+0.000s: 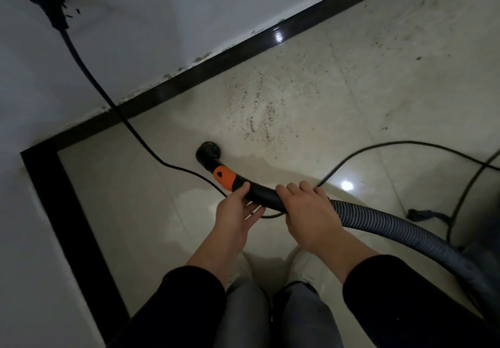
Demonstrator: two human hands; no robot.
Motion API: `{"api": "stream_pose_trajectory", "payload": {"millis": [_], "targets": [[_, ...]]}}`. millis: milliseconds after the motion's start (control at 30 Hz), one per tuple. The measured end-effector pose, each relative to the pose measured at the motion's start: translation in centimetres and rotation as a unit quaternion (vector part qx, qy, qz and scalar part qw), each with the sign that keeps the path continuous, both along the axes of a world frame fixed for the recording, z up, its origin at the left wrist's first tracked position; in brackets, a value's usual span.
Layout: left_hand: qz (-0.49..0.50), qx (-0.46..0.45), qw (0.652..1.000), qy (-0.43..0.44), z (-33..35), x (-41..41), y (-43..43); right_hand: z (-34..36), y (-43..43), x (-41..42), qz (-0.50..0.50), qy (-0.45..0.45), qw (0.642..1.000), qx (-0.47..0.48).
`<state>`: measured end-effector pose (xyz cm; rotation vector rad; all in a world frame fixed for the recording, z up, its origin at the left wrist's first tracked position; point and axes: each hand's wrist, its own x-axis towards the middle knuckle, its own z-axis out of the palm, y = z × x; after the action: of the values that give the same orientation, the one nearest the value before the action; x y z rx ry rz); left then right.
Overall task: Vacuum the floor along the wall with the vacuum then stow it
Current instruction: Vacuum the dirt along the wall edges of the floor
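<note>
glossy beige tile floor point(378, 82), gritty dirt specks point(265, 115) near the black baseboard point(216, 58), black cord point(378, 146) snaking across it

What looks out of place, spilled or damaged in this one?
Dark grit is scattered on the floor beside the baseboard. The power cord runs from the wall plug across the floor and under the hose handle that the right hand grips, a possible snag. Paint along the baseboard's top looks chipped.
</note>
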<state>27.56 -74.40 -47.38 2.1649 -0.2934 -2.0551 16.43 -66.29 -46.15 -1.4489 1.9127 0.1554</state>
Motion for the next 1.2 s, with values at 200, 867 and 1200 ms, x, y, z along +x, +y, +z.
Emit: {"api": "stream_pose_trajectory", "payload": {"millis": [200,867,1200], "targets": [[-0.015,0.022,1.0,0.004,0.3,-2.5,3.0,1.1,3.4,-2.2,-0.026,0.011,0.999,0.026],[-0.077,0.032,0.996,0.01,1.4,-7.1,8.8,3.1,9.9,-6.1,-0.086,0.0,0.995,0.059],[-0.137,0.038,0.99,0.013,1.7,-9.5,11.7,3.7,13.2,-7.9,-0.121,-0.002,0.989,0.085]]}}
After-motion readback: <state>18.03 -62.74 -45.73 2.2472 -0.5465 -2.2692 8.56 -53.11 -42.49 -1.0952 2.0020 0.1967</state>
